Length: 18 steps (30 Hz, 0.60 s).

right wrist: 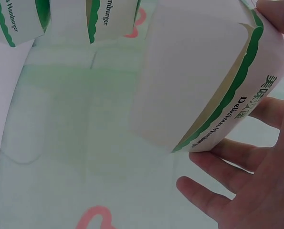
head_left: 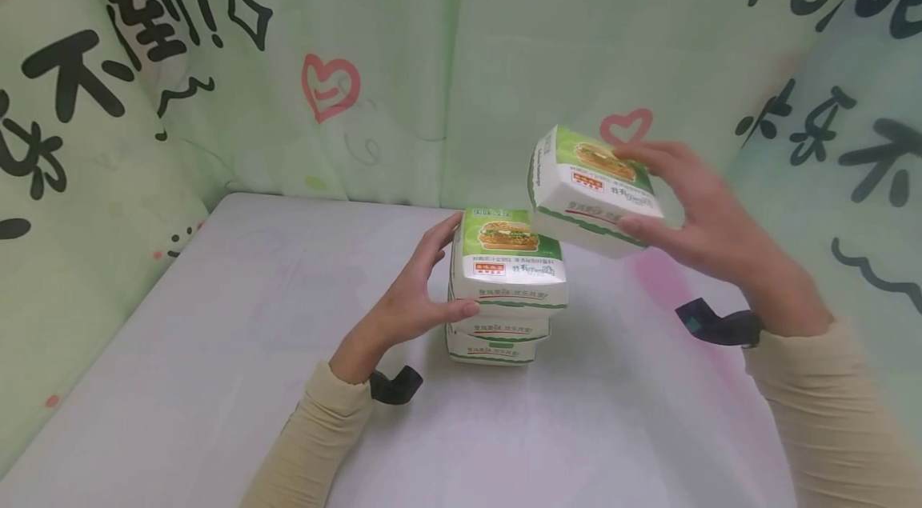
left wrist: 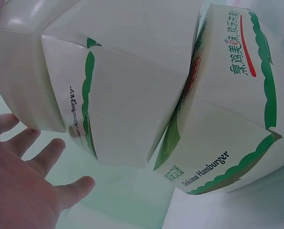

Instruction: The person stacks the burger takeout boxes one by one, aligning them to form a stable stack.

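Note:
A white and green paper hamburger box (head_left: 603,192) is held by my right hand (head_left: 695,224), fingers over its top and far side and thumb along its front. This box is tilted, above and to the right of a stack of three similar boxes. My left hand (head_left: 406,292) lies along the left side of the stack's top box (head_left: 511,268), with spread, fairly straight fingers and the thumb near its front corner. Beneath it are a middle box (head_left: 504,327) and a bottom box (head_left: 490,351). The right wrist view shows the held box (right wrist: 194,71) from its side.
The stack stands on a white-covered table (head_left: 238,380). A pale green curtain (head_left: 403,12) with black lettering and red hearts hangs behind and along the sides. Each wrist wears a black strap, the left strap (head_left: 396,386) beside the stack's lower left.

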Tool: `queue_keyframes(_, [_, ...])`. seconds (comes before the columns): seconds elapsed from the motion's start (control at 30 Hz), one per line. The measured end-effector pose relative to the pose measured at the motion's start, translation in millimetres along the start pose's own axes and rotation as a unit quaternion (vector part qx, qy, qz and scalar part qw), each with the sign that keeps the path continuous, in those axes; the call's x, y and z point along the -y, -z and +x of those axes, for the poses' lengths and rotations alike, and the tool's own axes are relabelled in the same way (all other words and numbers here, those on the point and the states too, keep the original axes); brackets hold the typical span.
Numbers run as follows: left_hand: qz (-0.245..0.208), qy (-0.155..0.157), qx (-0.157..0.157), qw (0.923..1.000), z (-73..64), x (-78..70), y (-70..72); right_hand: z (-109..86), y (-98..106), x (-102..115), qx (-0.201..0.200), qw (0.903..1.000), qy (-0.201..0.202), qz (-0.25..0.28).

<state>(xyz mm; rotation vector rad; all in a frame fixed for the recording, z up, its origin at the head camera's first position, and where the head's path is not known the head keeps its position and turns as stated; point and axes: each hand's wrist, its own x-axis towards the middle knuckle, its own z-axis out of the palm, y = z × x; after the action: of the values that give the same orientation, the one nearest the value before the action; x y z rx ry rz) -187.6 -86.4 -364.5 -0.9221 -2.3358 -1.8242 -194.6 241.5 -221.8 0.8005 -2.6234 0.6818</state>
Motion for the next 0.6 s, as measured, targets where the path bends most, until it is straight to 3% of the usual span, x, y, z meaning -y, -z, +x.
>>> queue_keyframes(0.6, [0.004, -0.008, 0.0, 1.0, 1.2, -0.8, -0.5, 11.9, -9, 33, 0.021, 0.9971, 0.071, 0.016])
